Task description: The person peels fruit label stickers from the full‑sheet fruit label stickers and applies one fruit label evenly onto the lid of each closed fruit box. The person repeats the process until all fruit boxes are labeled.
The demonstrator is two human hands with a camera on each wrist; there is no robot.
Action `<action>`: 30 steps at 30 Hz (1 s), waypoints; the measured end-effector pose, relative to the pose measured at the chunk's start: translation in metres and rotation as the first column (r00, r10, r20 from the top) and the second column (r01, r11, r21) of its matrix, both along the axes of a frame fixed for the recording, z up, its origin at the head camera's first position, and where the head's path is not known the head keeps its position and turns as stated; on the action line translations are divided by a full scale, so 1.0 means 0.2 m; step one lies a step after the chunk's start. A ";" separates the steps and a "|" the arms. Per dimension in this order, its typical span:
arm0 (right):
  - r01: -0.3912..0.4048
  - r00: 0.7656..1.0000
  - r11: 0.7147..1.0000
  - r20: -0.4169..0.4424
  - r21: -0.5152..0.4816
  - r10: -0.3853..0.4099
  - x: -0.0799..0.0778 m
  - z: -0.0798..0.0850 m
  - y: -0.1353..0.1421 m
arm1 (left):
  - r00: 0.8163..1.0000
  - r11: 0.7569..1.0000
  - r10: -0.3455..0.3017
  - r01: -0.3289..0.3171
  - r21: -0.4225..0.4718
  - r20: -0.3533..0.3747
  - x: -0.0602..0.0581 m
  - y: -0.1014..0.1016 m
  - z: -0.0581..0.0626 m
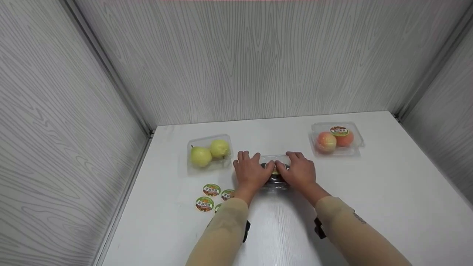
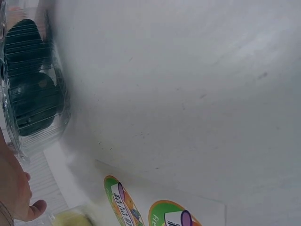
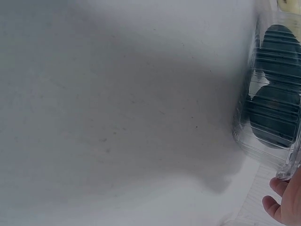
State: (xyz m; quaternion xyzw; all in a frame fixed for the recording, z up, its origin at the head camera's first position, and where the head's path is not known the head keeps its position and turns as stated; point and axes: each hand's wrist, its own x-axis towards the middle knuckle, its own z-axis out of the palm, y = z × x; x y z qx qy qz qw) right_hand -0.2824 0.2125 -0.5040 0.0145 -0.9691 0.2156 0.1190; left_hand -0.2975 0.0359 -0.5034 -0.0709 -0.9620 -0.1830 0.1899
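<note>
A clear plastic clamshell box (image 1: 275,187) lies in front of me with two dark, rounded fruits (image 3: 276,115) inside. On its lid is an oval sticker (image 1: 275,171), partly covered by my thumbs. My left hand (image 1: 251,173) lies over the box's left side, its thumb pressing the sticker and its fingers spread past the edge. From the right, my right hand (image 1: 301,173) mirrors it, thumb on the sticker and fingers reaching beyond the side. Both wrist views show the box's ribbed near wall, with fingertips close by its ends.
Left of the hands, a clear box (image 1: 190,170) holds two yellow-green pears (image 1: 201,156). Several oval fruit stickers (image 1: 211,190) lie on a sheet nearer me. At the back right, another box (image 1: 318,127) contains two reddish fruits (image 1: 326,142) and bears a sticker. Wood-grain panels (image 1: 236,62) enclose the white table.
</note>
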 end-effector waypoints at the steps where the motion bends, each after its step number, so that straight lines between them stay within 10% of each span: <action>1: 0.000 1.000 1.000 0.002 0.002 0.000 0.00 0.00 0.00 | 1.000 1.000 0.001 -0.001 0.002 0.001 0.00 0.00 0.00; 30: -0.006 1.000 1.000 0.006 -0.014 0.006 0.01 0.00 0.01 | 0.999 1.000 0.007 -0.006 0.017 -0.045 -0.01 0.00 -0.03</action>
